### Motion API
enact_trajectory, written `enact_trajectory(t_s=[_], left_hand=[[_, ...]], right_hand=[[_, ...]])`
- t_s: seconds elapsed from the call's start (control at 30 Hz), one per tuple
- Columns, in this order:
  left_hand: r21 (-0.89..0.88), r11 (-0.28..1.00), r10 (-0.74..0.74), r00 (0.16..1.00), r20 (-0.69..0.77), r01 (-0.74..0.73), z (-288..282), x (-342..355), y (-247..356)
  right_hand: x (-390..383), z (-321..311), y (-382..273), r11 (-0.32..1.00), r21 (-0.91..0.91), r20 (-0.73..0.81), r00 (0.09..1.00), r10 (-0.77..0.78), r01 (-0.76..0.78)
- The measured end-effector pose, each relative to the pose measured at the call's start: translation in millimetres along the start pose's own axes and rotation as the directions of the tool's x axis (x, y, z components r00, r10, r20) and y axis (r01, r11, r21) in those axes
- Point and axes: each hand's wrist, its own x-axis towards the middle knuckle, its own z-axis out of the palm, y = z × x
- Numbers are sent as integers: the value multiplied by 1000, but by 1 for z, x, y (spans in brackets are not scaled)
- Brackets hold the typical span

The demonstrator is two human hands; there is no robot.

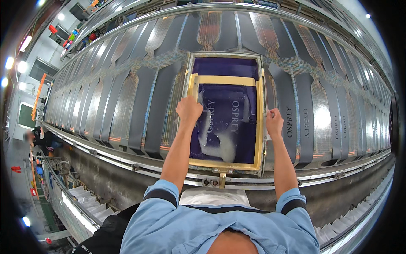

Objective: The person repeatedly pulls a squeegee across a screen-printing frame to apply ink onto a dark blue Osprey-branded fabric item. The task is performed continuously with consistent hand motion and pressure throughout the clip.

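1. Your left hand [188, 109] is closed in a fist inside the screen frame [259, 127], near its left rail. It looks wrapped around a handle, probably a squeegee, but the tool itself is mostly hidden under the fist, so I can't tell for sure.
2. Your right hand [274, 122] is curled shut on the frame's right rail, fingers pinching the outer edge, thumb side up.
3. Frame sits flat on the long print table [127, 106], straight ahead of you, its near edge against the metal table rail [127, 163]. Metal outer border, tan tape [226, 80] lining the inside edges and one strip across the upper part.
4. Mesh [237, 122] is dark purple. A smear of white ink [218, 146] pools in the lower left half, between your two hands.
5. Pale lettering runs vertically on the mesh, in two columns, one near your left fist and one mid-screen.
6. Dark grey fabric strips [158, 101] lie side by side down the whole table, left and right of the frame, on shiny pallets.
7. Strips to the right of the frame [304, 116] carry dark vertical lettering; those on the left are plain.
8. Orange-patterned mesh panels [209, 29] sit at the far ends of the strips.
9. Stacked white pieces [91, 203] sit on a lower shelf at your left.
10. Another person [40, 137] is at the far left, blurred.
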Motion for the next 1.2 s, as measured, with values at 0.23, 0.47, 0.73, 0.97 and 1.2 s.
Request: enact_trajectory(t_s=[0.23,0.47,0.73,0.97,1.2], left_hand=[[-74,870,494,856,156,-488,5,-4,13],[-130,547,837,536,109,-827,20,99,46],[-259,642,767,607,209,-722,30,138,36],[-239,575,816,571,94,-782,45,27,-21],[-332,605,793,582,177,-724,18,-96,-57]], right_hand=[[38,-25,-29,966,-126,233,953,-192,225],[89,17,-141,838,52,543,689,-480,542],[129,76,-143,690,-291,696,642,-322,662],[28,40,-123,672,-175,730,553,-402,720],[-81,-14,-101,709,-74,727,525,-443,701]])
